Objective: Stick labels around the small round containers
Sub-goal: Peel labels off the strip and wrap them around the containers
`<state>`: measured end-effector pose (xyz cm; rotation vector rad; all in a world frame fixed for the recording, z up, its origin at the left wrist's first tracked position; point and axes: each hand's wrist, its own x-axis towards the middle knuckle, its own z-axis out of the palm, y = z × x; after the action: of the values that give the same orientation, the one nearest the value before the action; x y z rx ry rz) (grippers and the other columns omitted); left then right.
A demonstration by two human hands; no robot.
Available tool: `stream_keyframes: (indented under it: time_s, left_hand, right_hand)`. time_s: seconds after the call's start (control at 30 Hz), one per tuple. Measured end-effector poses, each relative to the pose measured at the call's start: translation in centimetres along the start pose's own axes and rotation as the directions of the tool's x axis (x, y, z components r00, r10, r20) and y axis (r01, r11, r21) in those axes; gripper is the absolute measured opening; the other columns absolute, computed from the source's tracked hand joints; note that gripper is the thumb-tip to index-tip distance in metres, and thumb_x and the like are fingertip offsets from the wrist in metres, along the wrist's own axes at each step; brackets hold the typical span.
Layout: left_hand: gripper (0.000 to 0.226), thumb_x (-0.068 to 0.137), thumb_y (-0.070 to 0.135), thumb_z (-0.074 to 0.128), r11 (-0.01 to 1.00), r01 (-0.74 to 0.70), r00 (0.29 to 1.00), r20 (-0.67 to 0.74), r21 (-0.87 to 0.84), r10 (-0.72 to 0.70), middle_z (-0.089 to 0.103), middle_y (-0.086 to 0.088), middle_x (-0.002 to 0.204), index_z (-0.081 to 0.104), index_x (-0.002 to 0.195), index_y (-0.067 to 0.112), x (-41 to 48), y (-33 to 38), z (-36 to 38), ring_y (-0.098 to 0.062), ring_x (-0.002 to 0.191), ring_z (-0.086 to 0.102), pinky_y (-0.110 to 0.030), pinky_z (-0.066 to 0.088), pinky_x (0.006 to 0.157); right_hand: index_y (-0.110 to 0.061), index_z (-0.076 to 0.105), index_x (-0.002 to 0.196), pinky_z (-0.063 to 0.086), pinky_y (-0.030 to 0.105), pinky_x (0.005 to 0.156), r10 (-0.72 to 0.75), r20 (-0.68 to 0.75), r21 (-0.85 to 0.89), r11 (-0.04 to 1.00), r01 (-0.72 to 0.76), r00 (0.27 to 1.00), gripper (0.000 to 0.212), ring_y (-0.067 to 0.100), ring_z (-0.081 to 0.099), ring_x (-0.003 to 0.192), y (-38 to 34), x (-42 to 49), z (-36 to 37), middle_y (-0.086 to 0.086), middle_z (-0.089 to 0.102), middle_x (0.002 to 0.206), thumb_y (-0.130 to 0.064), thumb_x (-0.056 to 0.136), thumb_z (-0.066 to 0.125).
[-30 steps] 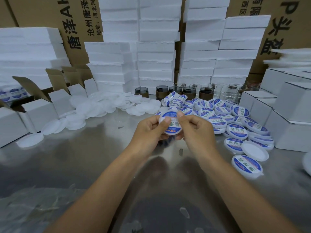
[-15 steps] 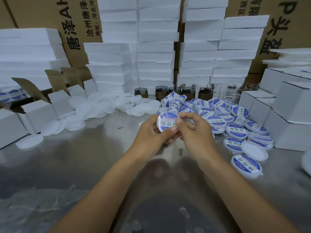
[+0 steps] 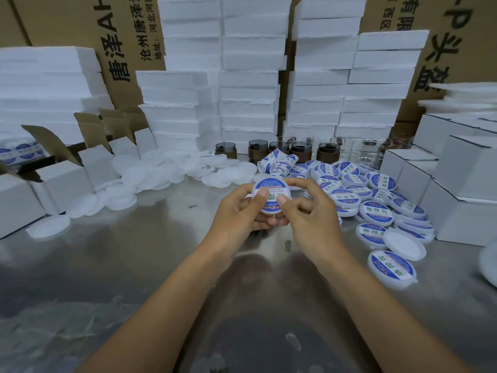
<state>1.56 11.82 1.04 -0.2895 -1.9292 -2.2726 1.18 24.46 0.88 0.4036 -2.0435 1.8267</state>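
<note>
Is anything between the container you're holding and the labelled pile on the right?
Nothing visible does. The left hand and right hand hold the small round white blue-labelled container above the steel table; the pile of labelled round containers lies just right of it.

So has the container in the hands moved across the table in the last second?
No. The container is still just below the second dark cup from the left; the left hand and right hand only turned it.
</note>
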Motion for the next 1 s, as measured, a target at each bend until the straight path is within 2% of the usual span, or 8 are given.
stream_keyframes:
  time_s: [0.17, 0.4, 0.57, 0.73, 0.8, 0.9, 0.97, 1.0]
  left_hand:
    - [0.011, 0.094, 0.022, 0.053, 1.0, 0.004, 0.999, -0.034, 0.0, -0.004, 0.071, -0.001, 0.067, 0.061, 0.093, 0.015, 0.2, -0.3, -0.2, -0.011, 0.057, 0.065, -0.021, 0.055, 0.06]
    - [0.009, 0.092, 0.025, 0.057, 0.999, 0.045, 0.998, -0.05, -0.026, -0.046, 0.068, 0.003, 0.064, 0.063, 0.091, 0.019, 0.3, -0.3, -0.3, -0.014, 0.06, 0.067, -0.021, 0.053, 0.059]
    - [0.008, 0.093, 0.017, 0.055, 0.989, -0.001, 0.982, -0.184, -0.147, -0.026, 0.063, 0.005, 0.057, 0.062, 0.091, 0.014, 0.6, 0.2, -1.3, -0.015, 0.053, 0.063, -0.022, 0.054, 0.057]
    - [0.009, 0.093, 0.013, 0.056, 0.986, -0.068, 0.952, -0.306, -0.155, 0.018, 0.056, -0.004, 0.065, 0.061, 0.086, 0.014, 0.6, 0.8, -2.3, -0.015, 0.052, 0.062, -0.023, 0.056, 0.061]
    - [0.01, 0.093, 0.011, 0.054, 0.989, -0.074, 0.941, -0.338, -0.129, 0.027, 0.055, -0.005, 0.068, 0.06, 0.086, 0.014, 0.7, 0.8, -2.6, -0.014, 0.051, 0.063, -0.021, 0.056, 0.06]
    - [0.013, 0.095, 0.01, 0.05, 0.998, -0.059, 0.923, -0.38, -0.005, 0.053, 0.055, -0.007, 0.074, 0.058, 0.087, 0.015, 1.0, 0.4, -3.2, -0.011, 0.05, 0.063, -0.019, 0.054, 0.058]
    - [0.016, 0.096, 0.01, 0.049, 0.996, -0.05, 0.903, -0.422, 0.076, 0.078, 0.055, -0.007, 0.076, 0.057, 0.085, 0.018, 1.4, 0.2, -3.6, -0.01, 0.049, 0.062, -0.02, 0.053, 0.058]
    - [0.017, 0.095, 0.01, 0.049, 0.992, -0.041, 0.89, -0.447, 0.122, 0.091, 0.055, -0.006, 0.076, 0.057, 0.084, 0.02, 1.7, 0.1, -3.9, -0.012, 0.051, 0.061, -0.023, 0.053, 0.061]
  right_hand:
    - [-0.037, 0.059, 0.094, 0.044, 0.019, 0.037, 0.045, 0.011, 0.048, 0.998, -0.045, 0.999, 0.02, 0.004, 0.058, 0.048, -0.2, -0.1, -0.2, -0.002, 0.065, 0.056, -0.018, 0.091, 0.057]
    - [-0.034, 0.061, 0.09, 0.043, 0.012, 0.046, 0.123, -0.099, 0.122, 0.986, -0.111, 0.987, 0.019, 0.004, 0.056, 0.042, -0.5, 0.8, -1.6, -0.006, 0.063, 0.049, -0.016, 0.092, 0.055]
    - [-0.015, 0.056, 0.104, 0.051, 0.019, 0.043, 0.48, -0.298, 0.42, 0.842, -0.338, 0.825, 0.015, 0.017, 0.065, 0.051, 0.5, 2.1, -5.1, 0.009, 0.061, 0.065, -0.006, 0.092, 0.053]
    - [-0.007, 0.052, 0.119, 0.056, 0.021, 0.054, 0.57, -0.341, 0.51, 0.78, -0.362, 0.748, 0.03, 0.022, 0.066, 0.066, 1.2, 2.4, -6.3, 0.014, 0.062, 0.08, 0.0, 0.091, 0.051]
    - [-0.007, 0.051, 0.126, 0.056, 0.024, 0.063, 0.543, -0.38, 0.434, 0.82, -0.374, 0.749, 0.037, 0.02, 0.066, 0.072, 1.7, 2.6, -6.3, 0.013, 0.063, 0.098, -0.001, 0.09, 0.052]
    - [-0.015, 0.052, 0.128, 0.043, 0.024, 0.095, 0.341, -0.513, 0.043, 0.927, -0.373, 0.788, 0.043, 0.01, 0.059, 0.105, 2.0, 2.0, -5.8, 0.009, 0.052, 0.132, -0.009, 0.086, 0.056]
    - [-0.014, 0.055, 0.124, 0.032, 0.001, 0.086, 0.073, -0.511, -0.244, 0.943, -0.226, 0.856, 0.041, -0.015, 0.051, 0.092, 1.5, 1.3, -5.1, 0.008, 0.041, 0.142, -0.005, 0.084, 0.055]
    - [-0.014, 0.057, 0.121, 0.036, 0.0, 0.076, -0.027, -0.462, -0.331, 0.932, -0.145, 0.886, 0.039, -0.014, 0.053, 0.079, 1.4, 1.0, -4.7, 0.007, 0.039, 0.142, -0.002, 0.084, 0.054]
